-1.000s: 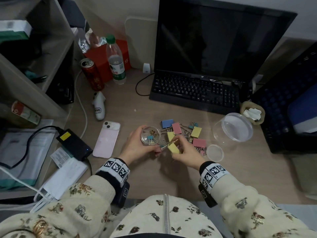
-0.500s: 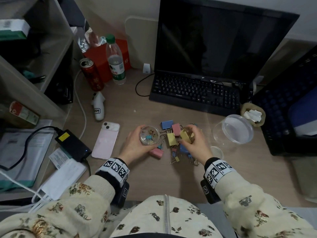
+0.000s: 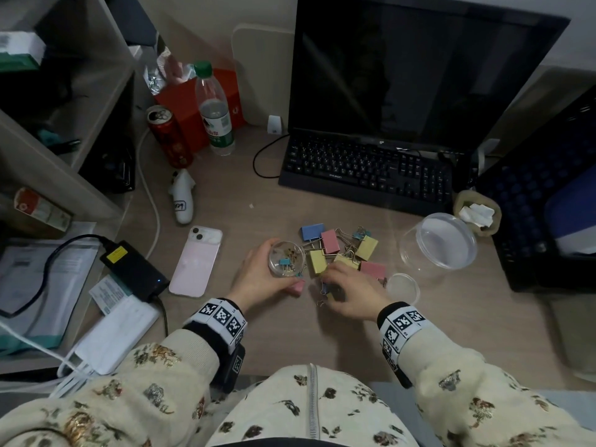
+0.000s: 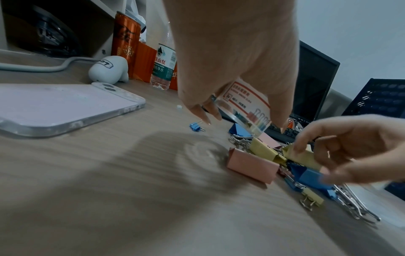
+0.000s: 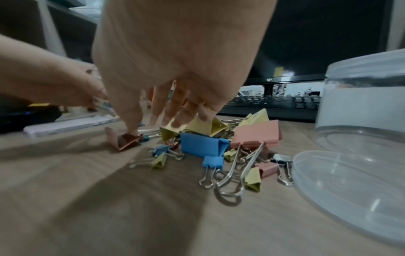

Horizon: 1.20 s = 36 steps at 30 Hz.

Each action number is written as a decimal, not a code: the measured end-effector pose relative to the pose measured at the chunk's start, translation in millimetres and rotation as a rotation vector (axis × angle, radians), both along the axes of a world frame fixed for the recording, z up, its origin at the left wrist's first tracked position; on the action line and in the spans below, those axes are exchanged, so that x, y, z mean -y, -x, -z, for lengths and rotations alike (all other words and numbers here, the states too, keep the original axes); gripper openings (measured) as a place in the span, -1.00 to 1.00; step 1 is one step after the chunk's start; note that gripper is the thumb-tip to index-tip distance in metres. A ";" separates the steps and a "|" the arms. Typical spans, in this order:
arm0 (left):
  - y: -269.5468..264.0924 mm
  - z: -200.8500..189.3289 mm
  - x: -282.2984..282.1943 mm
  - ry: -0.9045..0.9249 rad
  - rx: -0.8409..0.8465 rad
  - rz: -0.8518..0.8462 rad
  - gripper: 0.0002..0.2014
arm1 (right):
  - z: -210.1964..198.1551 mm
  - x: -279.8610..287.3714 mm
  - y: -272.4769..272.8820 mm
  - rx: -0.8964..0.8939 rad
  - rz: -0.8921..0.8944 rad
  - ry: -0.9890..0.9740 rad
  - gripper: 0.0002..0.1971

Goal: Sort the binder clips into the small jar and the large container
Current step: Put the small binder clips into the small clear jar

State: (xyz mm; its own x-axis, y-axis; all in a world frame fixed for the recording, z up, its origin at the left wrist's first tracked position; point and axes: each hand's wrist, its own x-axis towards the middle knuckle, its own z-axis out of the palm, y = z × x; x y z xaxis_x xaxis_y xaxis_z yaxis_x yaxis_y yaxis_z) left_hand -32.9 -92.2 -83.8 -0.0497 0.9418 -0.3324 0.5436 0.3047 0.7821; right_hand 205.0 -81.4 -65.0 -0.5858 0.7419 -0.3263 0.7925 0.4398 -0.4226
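My left hand (image 3: 261,272) grips the small clear jar (image 3: 286,259), tilted above the desk, with a few small clips inside; its printed label (image 4: 245,104) shows in the left wrist view. Just right of the jar lies the pile of binder clips (image 3: 338,250), large and small, in pink, yellow and blue. My right hand (image 3: 342,285) reaches down onto the near side of the pile, fingertips (image 5: 175,123) touching a yellow clip (image 5: 171,133), thumb by a pink clip (image 5: 124,140). The large clear container (image 3: 438,241) stands open to the right.
A clear lid (image 3: 402,287) lies beside my right wrist. A pink phone (image 3: 196,261) lies left of my left hand and a keyboard (image 3: 364,169) sits behind the pile. A black crate (image 3: 532,201) borders the right side. One small blue clip (image 4: 196,127) lies apart.
My right hand has come back from the far side of the pile to its near edge, and the yellow clip it held now lies in the pile. The left hand keeps the jar in place.
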 end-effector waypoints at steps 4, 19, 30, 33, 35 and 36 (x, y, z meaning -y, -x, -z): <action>-3.7 1.0 2.3 0.015 -0.012 0.011 -0.03 | 4.5 5.7 5.9 0.223 -0.137 -0.098 -0.34; -12.0 4.6 3.7 0.004 -0.053 0.057 -0.12 | 11.3 9.9 0.9 -0.010 0.165 -0.020 -0.80; -31.2 3.3 -1.3 0.007 -0.050 0.164 -0.16 | -26.5 -9.2 7.7 -0.593 0.183 -0.255 -0.69; -32.8 0.4 -4.3 -0.010 -0.035 0.165 -0.17 | -24.3 -7.4 3.2 -0.587 0.187 -0.239 -0.64; -30.7 0.1 -5.0 -0.023 -0.043 0.149 -0.20 | -20.4 -5.9 -5.4 -0.588 0.208 -0.205 -0.65; -29.1 0.5 -4.9 -0.028 -0.047 0.136 -0.22 | -17.4 -5.0 -10.2 -0.544 0.204 -0.151 -0.64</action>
